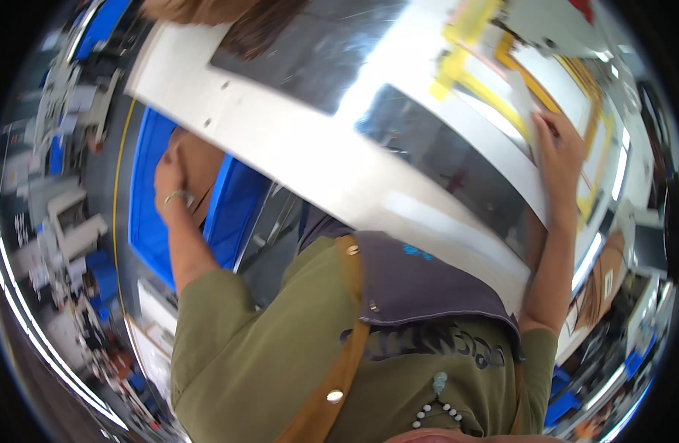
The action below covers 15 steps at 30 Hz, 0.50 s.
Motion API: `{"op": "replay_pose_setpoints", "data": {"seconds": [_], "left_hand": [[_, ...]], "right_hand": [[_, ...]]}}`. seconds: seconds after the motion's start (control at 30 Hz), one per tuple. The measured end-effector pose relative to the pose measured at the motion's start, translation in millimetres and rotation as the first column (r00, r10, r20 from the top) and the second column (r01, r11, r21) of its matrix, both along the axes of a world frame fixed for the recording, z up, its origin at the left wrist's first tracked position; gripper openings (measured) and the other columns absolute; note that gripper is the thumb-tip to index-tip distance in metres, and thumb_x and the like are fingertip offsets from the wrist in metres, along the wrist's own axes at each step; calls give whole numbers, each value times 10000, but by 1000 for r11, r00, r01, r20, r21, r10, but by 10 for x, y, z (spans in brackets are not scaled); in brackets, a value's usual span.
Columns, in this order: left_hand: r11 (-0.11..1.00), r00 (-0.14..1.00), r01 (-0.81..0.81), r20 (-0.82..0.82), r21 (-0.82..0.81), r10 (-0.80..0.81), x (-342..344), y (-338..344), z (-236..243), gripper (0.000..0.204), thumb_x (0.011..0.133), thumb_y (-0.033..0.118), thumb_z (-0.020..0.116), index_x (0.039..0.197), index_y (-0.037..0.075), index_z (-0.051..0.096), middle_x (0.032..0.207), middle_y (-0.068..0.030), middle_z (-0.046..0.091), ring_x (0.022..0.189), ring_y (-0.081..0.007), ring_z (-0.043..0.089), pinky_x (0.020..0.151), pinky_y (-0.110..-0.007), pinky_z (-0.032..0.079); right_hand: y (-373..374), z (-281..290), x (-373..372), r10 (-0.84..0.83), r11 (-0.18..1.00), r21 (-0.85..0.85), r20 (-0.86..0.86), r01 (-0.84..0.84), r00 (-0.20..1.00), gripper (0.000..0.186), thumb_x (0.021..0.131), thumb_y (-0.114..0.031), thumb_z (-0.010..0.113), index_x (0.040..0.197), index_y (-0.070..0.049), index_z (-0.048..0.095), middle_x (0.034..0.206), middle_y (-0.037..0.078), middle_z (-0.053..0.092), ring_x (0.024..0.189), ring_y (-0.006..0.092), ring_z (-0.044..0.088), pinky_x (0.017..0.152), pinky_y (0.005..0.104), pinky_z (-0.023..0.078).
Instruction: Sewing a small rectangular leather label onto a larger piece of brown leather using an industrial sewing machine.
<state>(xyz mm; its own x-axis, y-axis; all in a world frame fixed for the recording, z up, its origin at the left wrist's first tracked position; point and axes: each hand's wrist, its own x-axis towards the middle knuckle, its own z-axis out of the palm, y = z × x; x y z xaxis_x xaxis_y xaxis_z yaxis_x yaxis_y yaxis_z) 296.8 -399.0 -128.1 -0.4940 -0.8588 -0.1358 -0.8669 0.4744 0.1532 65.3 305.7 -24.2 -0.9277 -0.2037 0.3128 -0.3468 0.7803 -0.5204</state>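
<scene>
At the left, my left hand (171, 177) reaches down into a blue bin (144, 203) beside the white table. Its fingers close on the edge of a brown sheet (204, 171) standing in the bin; the fingertips are partly hidden. Over the right side of the table, my right hand (561, 148) pinches the edge of a thin white sheet (522, 100) between thumb and fingers. Just beyond that hand lies a yellow-edged frame (592, 96) with white inside. Yellow strips (465, 63) sit left of it, somewhat blurred.
Across the white table (280, 140) lie dark, shiny plates (443, 162) that reflect the lights. A blurred brown thing (199, 9) hangs over the far edge. White machinery (561, 26) stands at the far right. Cardboard (601, 280) leans at the right. Shelves and a yellow floor line (119, 177) are left.
</scene>
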Motion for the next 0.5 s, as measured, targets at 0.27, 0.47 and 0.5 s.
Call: {"op": "replay_pose_setpoints", "data": {"seconds": [0.27,0.47,0.5], "left_hand": [[929,974,-148,-211,-339,78,318,-1347,-593,591,976,524,656,1103,-33,808,1164,-282,773,1080,-444,740,971,-500,565],[817,451,-299,-828,-492,-333,-592,-712,43,315,1011,219,629,1123,-22,798,1162,-206,767,1056,-355,731,992,-462,575],[807,395,-231,-811,-543,-432,-886,-329,295,289,1010,169,634,1135,-44,784,1180,-198,760,1062,-345,727,996,-453,576]], "right_hand": [[-1,-31,-42,123,991,-27,-159,-129,980,222,979,-265,765,994,-44,774,947,102,728,924,312,694,816,416,550],[-30,-50,-18,126,992,7,-136,-127,983,216,941,-279,786,1030,-82,788,938,83,724,947,294,691,814,404,545],[3,-78,-28,132,991,8,-111,-132,985,206,940,-267,783,1032,-83,792,948,80,731,949,289,692,820,400,546]]}}
